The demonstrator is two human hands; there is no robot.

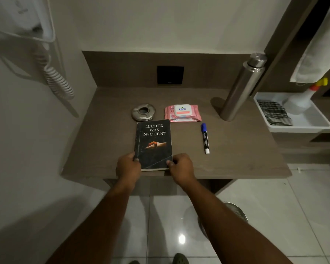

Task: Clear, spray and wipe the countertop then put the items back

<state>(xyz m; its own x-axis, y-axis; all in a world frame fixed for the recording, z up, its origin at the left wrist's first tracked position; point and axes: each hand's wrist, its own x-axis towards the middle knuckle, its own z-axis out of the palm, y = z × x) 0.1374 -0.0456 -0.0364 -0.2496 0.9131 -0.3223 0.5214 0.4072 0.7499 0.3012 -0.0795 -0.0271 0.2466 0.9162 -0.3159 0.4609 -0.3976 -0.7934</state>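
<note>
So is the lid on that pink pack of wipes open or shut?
Shut. The white flip lid lies flat on the pink wipes pack, logo facing up, with no opening showing.

Wall-mounted hairdryer (pixel 27 21), black wall panel (pixel 170 74)

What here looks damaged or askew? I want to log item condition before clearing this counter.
Only the book shows wear: pale scuffs along its spine and a crease across the lower cover, where the left hand and right hand grip its near corners. The marker, wipes pack, ashtray and steel flask look intact.
</note>
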